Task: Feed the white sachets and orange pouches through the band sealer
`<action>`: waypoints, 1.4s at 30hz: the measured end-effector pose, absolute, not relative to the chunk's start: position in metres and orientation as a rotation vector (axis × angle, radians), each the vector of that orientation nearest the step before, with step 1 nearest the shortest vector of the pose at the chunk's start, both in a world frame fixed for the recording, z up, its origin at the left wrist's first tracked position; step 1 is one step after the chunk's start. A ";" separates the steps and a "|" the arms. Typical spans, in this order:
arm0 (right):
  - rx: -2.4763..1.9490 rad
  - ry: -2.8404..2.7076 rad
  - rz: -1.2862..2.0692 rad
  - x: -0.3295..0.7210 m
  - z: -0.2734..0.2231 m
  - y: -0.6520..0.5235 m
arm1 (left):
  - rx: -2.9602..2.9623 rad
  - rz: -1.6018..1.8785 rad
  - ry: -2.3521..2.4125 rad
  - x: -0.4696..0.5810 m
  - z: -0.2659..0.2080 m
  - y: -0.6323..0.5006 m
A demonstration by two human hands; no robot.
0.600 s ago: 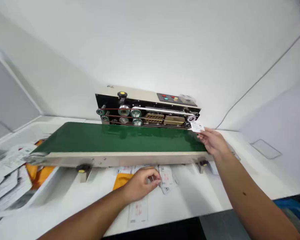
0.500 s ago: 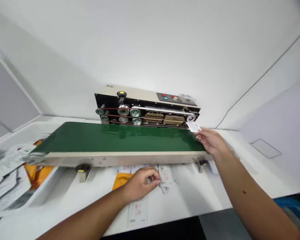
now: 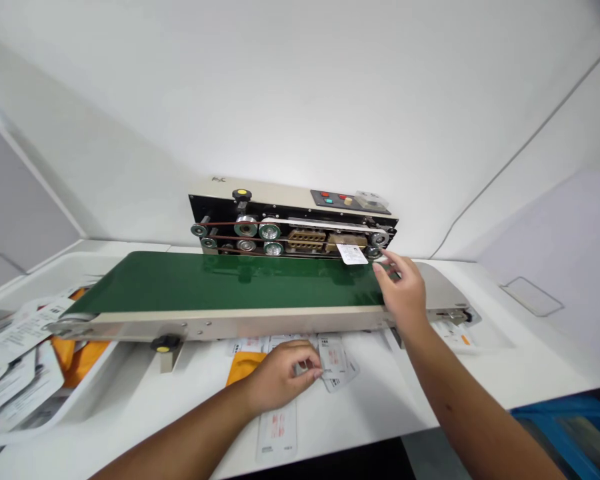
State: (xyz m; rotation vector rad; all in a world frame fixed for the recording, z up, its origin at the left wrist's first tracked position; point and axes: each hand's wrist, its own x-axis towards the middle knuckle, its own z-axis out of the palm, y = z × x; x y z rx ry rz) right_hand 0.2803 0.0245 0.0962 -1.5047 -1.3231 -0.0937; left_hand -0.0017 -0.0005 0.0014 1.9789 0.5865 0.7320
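Observation:
A small white printed packet [image 3: 353, 255] sits with its top edge in the band sealer [image 3: 347, 227], the rest hanging over the green conveyor belt [image 3: 190, 283]. Just right of that packet is my right hand [image 3: 405, 290], fingers apart and holding nothing. My left hand [image 3: 285, 375] rests low in front of the conveyor, thumb and forefinger pinched at the lower left corner of a clear printed pouch [image 3: 333, 353]. More pouches lie beneath that one. An orange packet [image 3: 245, 367] and another printed pouch [image 3: 279, 430] are partly covered by the left hand and wrist.
At left, a white bin [image 3: 83, 403] holds several printed pouches and orange packets. The conveyor's metal front rail [image 3: 280, 325] and a black knob [image 3: 165, 343] stand above the white table [image 3: 370, 407]. Something blue [image 3: 570, 427] is at lower right.
My right hand has let go of the small packet and opened. The packet has moved left into the sealer's bands. My left hand stays in nearly the same place.

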 end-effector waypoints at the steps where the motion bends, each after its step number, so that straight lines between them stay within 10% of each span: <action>1: -1.436 -1.358 -0.203 0.273 0.088 0.009 | 1.997 0.737 0.578 -0.002 -0.001 -0.001; 15: -1.633 -2.120 0.302 0.232 -0.053 -0.080 | 2.075 0.749 0.618 0.000 0.000 0.000; 27: -1.129 -1.826 0.414 0.223 -0.031 -0.089 | 2.297 0.664 0.561 -0.004 0.003 -0.008; 42: -1.513 -1.977 0.640 0.241 0.018 -0.081 | 1.857 0.668 0.836 0.001 0.000 -0.009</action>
